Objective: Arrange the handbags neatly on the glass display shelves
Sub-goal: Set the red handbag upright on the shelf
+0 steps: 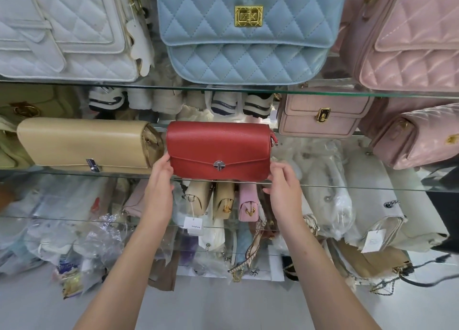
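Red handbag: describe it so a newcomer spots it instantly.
Find the glass shelf under the quilted blue bag. On it, right of a long beige bag, stands the red handbag, held at both ends by the left hand and right hand. It alone is red, with a round silver clasp.

Def a bag shop. Tiers of glass shelves w/ handbags set facing out, front & centre: blue quilted bag, white quilted bag, pink quilted bag, tan clutch, red bag. Paper tags hang off small bags on a lower tier. More stock in clear plastic wrap below & to the right.
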